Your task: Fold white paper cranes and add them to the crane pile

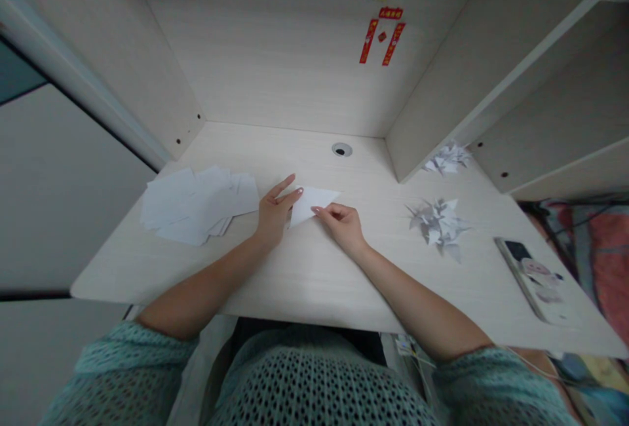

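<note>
Between sheets (196, 206) (left) and folded shapes (439, 221) (right), white paper (320, 196) is being pinched by the right hand (346, 224) and held by the left hand (274, 215), thumb pressing, forefinger spread.

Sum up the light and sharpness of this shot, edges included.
Head view: light is soft and dim, darkest at the upper right; head view: the white paper barely stands out against the pale desk; head view: the folded paper pieces look smeared; head view: the phone looks stretched near the right edge.
</note>
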{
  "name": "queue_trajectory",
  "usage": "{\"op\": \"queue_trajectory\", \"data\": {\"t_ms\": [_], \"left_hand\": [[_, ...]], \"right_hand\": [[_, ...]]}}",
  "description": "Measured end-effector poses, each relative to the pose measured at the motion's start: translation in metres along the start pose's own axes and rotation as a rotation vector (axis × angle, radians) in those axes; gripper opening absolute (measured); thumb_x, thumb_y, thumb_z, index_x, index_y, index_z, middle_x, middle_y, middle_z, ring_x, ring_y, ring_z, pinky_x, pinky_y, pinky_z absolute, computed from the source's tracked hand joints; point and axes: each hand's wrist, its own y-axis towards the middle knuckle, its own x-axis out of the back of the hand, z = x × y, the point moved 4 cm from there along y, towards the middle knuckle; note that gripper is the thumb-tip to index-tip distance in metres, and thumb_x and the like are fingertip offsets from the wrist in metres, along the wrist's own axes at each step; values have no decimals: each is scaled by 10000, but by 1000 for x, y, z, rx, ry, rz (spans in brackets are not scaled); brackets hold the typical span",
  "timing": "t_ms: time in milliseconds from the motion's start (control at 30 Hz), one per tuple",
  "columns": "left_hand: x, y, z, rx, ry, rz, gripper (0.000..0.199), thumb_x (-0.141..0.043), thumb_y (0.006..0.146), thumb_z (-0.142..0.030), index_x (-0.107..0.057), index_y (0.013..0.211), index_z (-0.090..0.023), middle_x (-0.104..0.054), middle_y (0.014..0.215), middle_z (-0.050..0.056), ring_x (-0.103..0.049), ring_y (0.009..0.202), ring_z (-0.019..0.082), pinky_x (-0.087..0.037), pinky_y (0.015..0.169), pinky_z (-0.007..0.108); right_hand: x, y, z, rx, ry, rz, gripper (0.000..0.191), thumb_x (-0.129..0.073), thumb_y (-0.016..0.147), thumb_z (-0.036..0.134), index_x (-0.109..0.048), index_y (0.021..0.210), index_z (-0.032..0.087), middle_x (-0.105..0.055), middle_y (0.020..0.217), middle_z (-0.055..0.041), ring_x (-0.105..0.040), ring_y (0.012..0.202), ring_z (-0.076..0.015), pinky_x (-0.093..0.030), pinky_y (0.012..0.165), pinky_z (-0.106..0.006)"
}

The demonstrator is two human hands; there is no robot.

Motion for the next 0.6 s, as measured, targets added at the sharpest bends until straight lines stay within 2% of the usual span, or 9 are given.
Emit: {"op": "queue_trajectory", "data": {"t_ms": [100,200,333,400,600], "left_hand": [[-2,-1,-4,-30,18,52,679,-764,637,-368,-562,1254,-167,-561,495,-71,-470,448,60,-370,473,180],[-5,-1,-2,11,98,131,685,-756,644,-391,-546,1264,-188,-654,603,-28,-540,498,85,-397,494,186],[-9,-3,3,55,264,311,492,-758,630,-418,-679,1037,-153,-725,840,56,-640,688,162,-453,590,223],[-9,-4,4,33,353,355,403,-730,658,-443,-714,934,-150,-725,892,56,-647,747,186,-450,610,231],[-3,-1,7,40,486,345,389,-697,662,-511,-738,755,-135,-689,658,32,-588,559,144,-353,494,214]], "right_hand": [[3,0,1,34,-59,-38,353,-693,684,474,-623,548,157,-448,460,41,-325,454,-75,-222,460,-243],[7,1,2,35,-74,-58,355,-689,686,472,-620,545,154,-470,473,32,-346,466,-80,-245,469,-242],[11,1,1,39,-72,-85,361,-684,682,485,-629,550,154,-518,497,17,-395,481,-91,-287,487,-243],[12,1,1,38,-72,-100,368,-685,681,488,-627,540,153,-526,498,14,-405,482,-93,-300,495,-245],[11,1,-1,29,-4,-104,361,-688,688,490,-642,545,161,-560,523,13,-442,506,-102,-327,509,-248]]}}
